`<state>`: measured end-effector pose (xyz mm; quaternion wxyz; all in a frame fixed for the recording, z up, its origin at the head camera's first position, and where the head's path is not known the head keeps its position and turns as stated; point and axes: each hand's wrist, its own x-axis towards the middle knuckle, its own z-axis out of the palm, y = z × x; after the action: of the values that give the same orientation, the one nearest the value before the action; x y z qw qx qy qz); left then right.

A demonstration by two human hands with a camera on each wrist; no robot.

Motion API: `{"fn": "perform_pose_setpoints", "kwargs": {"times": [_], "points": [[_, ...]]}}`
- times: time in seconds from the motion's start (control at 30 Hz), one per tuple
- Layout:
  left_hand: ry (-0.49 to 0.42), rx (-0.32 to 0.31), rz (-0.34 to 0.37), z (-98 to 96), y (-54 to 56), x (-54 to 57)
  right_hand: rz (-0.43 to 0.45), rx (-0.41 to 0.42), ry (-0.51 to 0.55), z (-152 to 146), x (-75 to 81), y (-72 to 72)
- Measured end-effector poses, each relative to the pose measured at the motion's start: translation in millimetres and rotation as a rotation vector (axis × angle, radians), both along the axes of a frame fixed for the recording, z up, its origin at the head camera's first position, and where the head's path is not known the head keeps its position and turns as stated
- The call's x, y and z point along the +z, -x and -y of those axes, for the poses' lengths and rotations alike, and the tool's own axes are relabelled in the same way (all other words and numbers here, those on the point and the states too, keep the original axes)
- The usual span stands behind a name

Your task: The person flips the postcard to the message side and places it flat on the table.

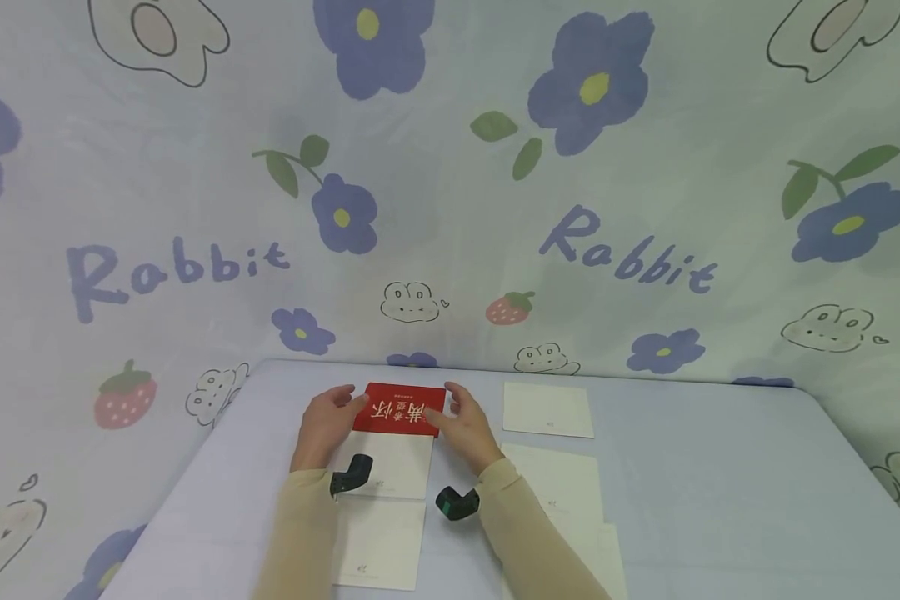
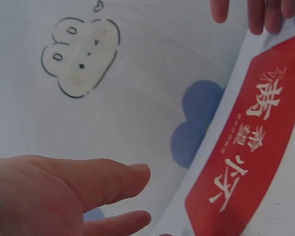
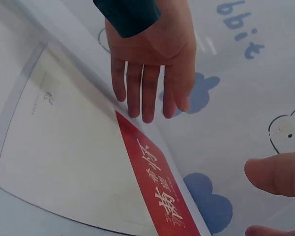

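Note:
A red card (image 1: 397,398) with white Chinese characters lies at the far end of the left column of cards. It adjoins the far edge of a cream card (image 1: 405,462). At the red card's left side is my left hand (image 1: 326,427), its fingers straight in the right wrist view. My right hand (image 1: 468,429) is at the opposite side, thumb over the card's right end in the head view. Both wrist views show a red surface (image 2: 250,132) (image 3: 157,182) with fingers around it and no grip on it.
Nearer me in the left column lies another cream card (image 1: 382,546). On the right are a separate cream card (image 1: 547,410) and several more (image 1: 562,475), partly hidden by my right sleeve. A patterned cloth (image 1: 450,200) rises behind the pale table (image 1: 720,483).

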<state>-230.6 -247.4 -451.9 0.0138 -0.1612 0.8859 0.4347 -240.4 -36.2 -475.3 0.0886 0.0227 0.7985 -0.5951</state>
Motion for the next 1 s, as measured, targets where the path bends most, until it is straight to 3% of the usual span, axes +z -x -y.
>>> {"fn": "perform_pose_setpoints", "kwargs": {"times": [0.47, 1.0], "points": [[-0.024, 0.004, 0.006, -0.6, 1.9, -5.7, -0.059, 0.046, -0.1, 0, -12.7, 0.1], [0.02, -0.014, -0.002, -2.8, 6.1, -9.0, -0.063, 0.063, -0.083, 1, -17.3, 0.8]]}}
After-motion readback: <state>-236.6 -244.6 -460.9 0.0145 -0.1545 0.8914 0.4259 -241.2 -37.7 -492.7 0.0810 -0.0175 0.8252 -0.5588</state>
